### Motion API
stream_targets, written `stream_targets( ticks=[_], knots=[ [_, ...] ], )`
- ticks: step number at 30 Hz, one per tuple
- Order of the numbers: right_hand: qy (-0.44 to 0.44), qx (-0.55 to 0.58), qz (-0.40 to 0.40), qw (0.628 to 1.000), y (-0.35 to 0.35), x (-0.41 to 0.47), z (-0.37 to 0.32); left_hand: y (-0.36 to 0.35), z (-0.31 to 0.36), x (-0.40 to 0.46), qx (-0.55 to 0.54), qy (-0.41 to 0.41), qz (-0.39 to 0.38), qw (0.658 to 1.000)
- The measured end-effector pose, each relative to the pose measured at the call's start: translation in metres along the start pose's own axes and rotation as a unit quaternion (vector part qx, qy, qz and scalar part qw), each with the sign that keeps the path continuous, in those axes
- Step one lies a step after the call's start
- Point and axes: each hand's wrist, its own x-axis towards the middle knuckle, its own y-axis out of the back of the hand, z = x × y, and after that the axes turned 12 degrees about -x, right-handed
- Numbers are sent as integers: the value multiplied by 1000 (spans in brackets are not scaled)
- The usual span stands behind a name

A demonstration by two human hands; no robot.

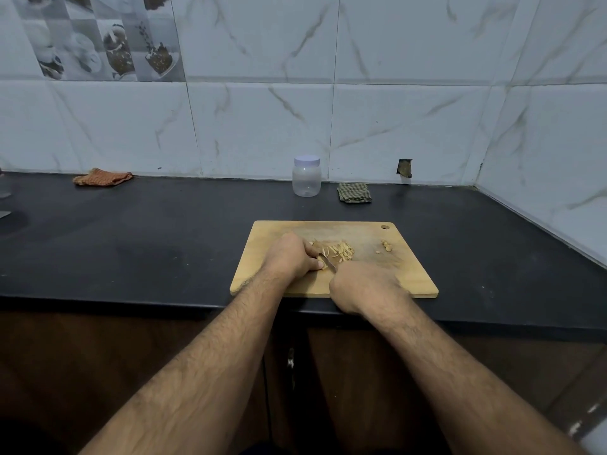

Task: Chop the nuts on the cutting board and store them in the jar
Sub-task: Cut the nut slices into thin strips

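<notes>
Two bare forearms reach in from the near edge over the dark cabinet fronts. Right hand [364,285] is curled round a knife [328,261] handle, near the front edge of the cutting board [410,274]; only a short stretch of blade shows, tip angled toward the left hand [292,256]. Left hand sits fingers bent, pinning something at the blade, probably a nut, though the fingers hide it. Hands are close together, almost touching across the blade.

Chopped nuts [340,250] lie in a pale heap mid-board, just right of the left hand. A few whole nuts [387,246] sit apart toward the board's far right corner, below its hanging hole.

Board lies flat on the black bench [147,241], near edge close to the bench front.

Jar [306,176] stands upright at the back by the wall, lid on, looks empty, well apart from the board. Green checked cloth [354,192] just right of it. Orange cloth [102,176] far back left. Marble-pattern tiled wall [394,93] behind.
</notes>
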Motion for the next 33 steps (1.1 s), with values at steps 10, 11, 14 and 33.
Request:
stream_targets(
  ticks=[10,11,14,33],
  knots=[
    [-12,38,-6,999,-16,-22,12,2,3,-4,12,-7,-2,1000],
    [-12,36,-6,999,-16,-22,11,2,3,-4,10,-6,0,1000],
    [-12,33,-5,999,-17,-24,12,0,2,-5,8,-6,2,1000],
    [-31,32,16,999,-7,-4,14,-4,-1,-12,-8,-16,59,998]
  ],
)
